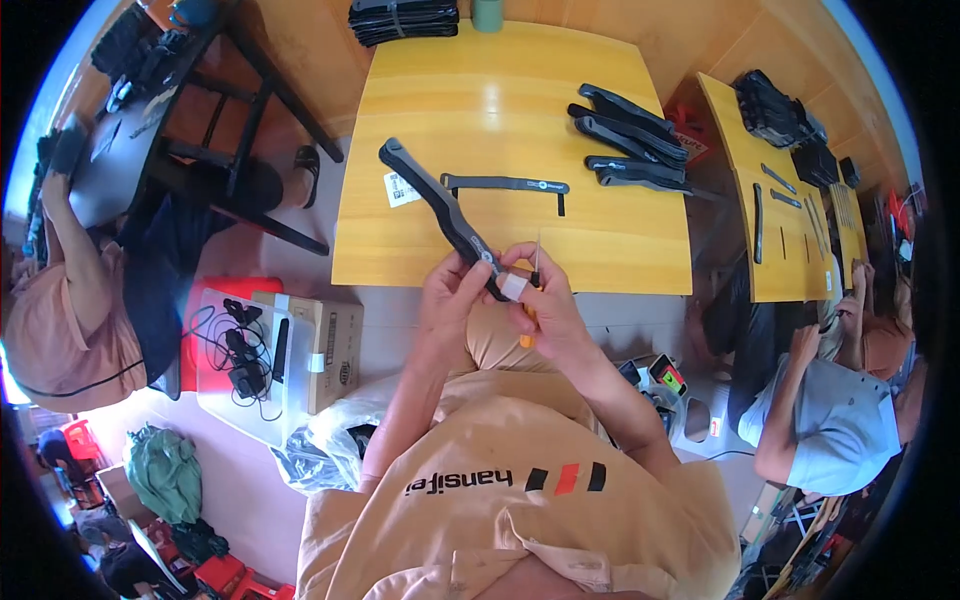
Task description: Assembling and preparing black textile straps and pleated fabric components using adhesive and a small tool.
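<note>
My left hand (448, 300) is closed around the near end of a long black-and-grey strap (432, 198), which slants up and to the left over the yellow table. At that same end, my right hand (560, 315) pinches a small whitish piece (513, 287) against the strap. Also in the right hand is a slim tool with an orange-and-black handle (528, 338); its thin metal tip points away from me. Beyond my hands a second, flat strap (510, 184) lies crosswise on the table, beside a white printed label sheet (402, 191).
Several black straps (630, 130) are piled at the table's (480, 120) right side. A black stack (402, 20) and a green cylinder (488, 14) stand at its far edge. Left of me, a clear bin (245, 370) holds cables. Other people sit at tables on both sides.
</note>
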The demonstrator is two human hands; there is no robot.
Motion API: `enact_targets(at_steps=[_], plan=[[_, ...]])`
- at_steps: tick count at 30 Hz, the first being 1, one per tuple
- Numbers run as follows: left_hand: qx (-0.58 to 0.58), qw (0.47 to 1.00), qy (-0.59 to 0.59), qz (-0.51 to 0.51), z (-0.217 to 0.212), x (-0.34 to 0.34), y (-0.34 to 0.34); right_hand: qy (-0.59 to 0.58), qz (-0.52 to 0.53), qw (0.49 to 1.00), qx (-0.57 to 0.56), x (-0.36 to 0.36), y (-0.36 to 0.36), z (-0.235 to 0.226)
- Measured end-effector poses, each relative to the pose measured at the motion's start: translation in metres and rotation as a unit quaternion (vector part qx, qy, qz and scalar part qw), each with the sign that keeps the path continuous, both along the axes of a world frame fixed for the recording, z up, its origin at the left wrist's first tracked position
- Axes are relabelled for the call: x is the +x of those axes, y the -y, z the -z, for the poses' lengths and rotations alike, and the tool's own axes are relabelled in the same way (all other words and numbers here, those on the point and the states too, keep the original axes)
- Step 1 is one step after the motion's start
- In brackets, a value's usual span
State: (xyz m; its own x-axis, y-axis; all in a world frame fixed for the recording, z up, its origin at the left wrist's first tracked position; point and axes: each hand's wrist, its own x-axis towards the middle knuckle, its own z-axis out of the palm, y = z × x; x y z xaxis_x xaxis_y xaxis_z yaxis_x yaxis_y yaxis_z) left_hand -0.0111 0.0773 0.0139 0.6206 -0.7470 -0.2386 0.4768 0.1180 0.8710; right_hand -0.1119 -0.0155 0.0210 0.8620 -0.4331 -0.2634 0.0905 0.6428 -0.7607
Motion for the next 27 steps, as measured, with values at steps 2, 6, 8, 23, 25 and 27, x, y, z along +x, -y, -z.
enact_targets(at_steps=[2,6,8,23,25,27], plan=[[-0.028,0.999,-0.03,0.004,0.003,0.002,0.0,-0.026,0.021,0.999,-0.039,0.0,0.0,-0.005],[-0.078,0.989,-0.119,-0.046,-0.004,0.023,-0.012,-0.044,0.049,0.994,-0.092,-0.012,0.012,-0.02],[-0.071,0.99,-0.116,-0.043,-0.006,0.027,-0.02,-0.077,-0.003,0.971,-0.227,-0.021,0.014,-0.016],[-0.085,0.985,-0.137,-0.058,-0.005,0.024,-0.017,-0.064,-0.02,0.897,-0.436,-0.024,0.0,-0.012],[-0.062,0.985,-0.148,-0.064,-0.007,0.021,-0.014,-0.061,-0.01,0.902,-0.427,-0.025,-0.001,-0.012],[-0.06,0.984,-0.155,-0.058,-0.008,0.019,-0.011,-0.059,-0.001,0.907,-0.417,-0.026,-0.002,-0.012]])
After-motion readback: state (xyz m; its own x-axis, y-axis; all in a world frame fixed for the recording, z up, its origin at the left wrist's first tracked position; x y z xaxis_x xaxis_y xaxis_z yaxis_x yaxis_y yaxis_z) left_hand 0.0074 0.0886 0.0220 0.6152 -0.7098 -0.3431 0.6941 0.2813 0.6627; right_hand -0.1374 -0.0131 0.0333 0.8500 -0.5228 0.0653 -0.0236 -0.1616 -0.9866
